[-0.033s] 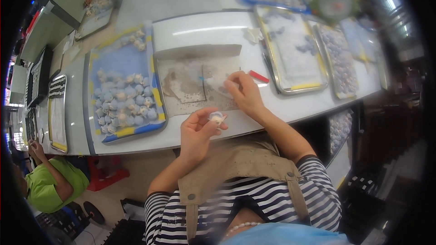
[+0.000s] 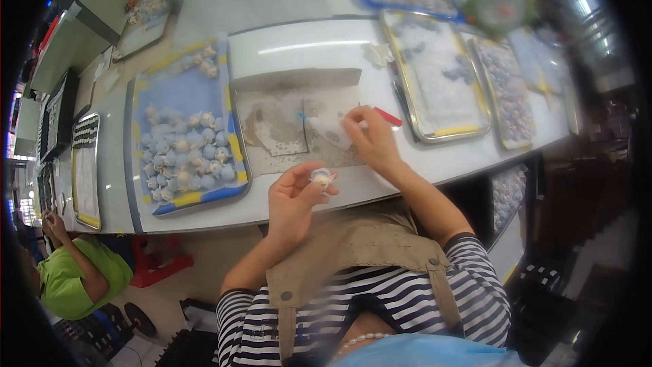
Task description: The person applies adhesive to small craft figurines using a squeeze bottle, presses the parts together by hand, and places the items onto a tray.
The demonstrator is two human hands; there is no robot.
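Cream and pale blue, a small figure [image 2: 322,180] is pinched in the left hand [image 2: 292,205] above the white table [image 2: 299,37]. The right hand [image 2: 375,144], curled, hovers over a shallow box [image 2: 305,79]; whether it grips anything I cannot tell. Leftward, a blue tray [image 2: 204,94] holds similar figures [image 2: 180,143].
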